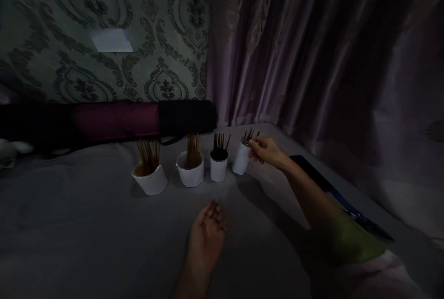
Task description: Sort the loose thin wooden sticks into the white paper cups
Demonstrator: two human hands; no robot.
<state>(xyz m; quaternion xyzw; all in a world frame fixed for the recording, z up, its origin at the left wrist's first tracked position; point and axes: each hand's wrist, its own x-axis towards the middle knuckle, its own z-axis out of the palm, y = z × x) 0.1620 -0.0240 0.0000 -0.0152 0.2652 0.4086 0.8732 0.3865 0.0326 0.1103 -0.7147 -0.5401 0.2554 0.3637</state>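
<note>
My right hand (268, 151) grips the upper rim of a tall white cup (240, 159), thumb and fingers closed on it. That cup leans to the right, with a few thin brown sticks (251, 133) standing out of its top. To its left stands a smaller white cup (218, 170), dark inside, with several dark sticks. Further left are a wide white pot (191, 175) and another white pot (151, 182), yellowish inside, both holding several thin brown sticks. My left hand (208, 232) is palm up in front of the cups, fingers loosely curled and holding nothing.
The cups stand on a grey cloth-covered surface (104, 234). A long black and maroon roll (118, 121) lies along the patterned wall. Purple curtains (263, 58) hang behind. At right, a dark flat object (310, 171) and a blue-and-black item (357, 215) lie beside my right forearm.
</note>
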